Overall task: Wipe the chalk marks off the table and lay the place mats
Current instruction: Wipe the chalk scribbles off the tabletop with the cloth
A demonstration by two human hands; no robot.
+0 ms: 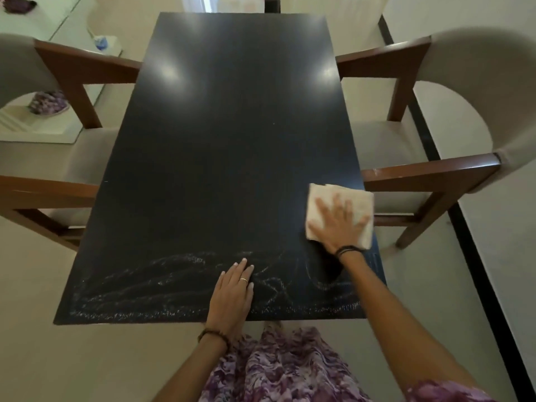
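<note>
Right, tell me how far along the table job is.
Done: the far table looks free of chalk. In hand: the right hand presses a cloth flat near the right edge. Left: chalk marks along the near edge, where the left hand rests; no place mats in view.

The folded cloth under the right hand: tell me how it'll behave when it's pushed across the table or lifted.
The cloth looks soft and folded in layers, so it would likely droop and unfold if lifted by one corner. Pressed flat under the right hand, it should slide easily on the glossy table. It probably weighs little.
</note>
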